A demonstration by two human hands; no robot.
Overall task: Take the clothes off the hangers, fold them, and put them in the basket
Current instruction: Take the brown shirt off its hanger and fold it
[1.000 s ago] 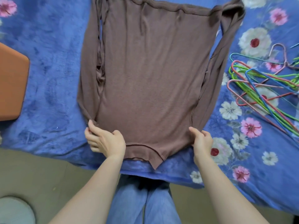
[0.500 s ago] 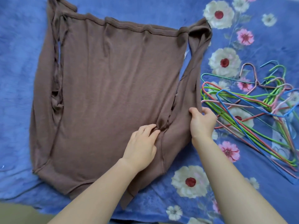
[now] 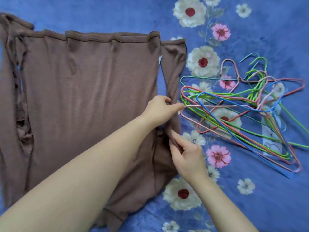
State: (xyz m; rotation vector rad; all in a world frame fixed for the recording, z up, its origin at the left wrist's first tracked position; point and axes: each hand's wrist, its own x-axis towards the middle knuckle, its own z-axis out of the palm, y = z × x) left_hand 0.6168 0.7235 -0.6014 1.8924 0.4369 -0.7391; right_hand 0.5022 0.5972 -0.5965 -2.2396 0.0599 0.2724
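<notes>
lying lengthwise, brown top [image 3: 92, 97], neckline away

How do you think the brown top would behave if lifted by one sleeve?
Probably floppy: the brown top lies wrinkled on the blanket, so it would likely drape and sag. It looks thin, so likely light. The sleeve bunches where the left hand and right hand pinch it, so it may stretch.

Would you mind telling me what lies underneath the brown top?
The blue floral blanket shows around the brown top and through the gaps beside its sleeves. Anything else beneath the fabric is covered.
</notes>
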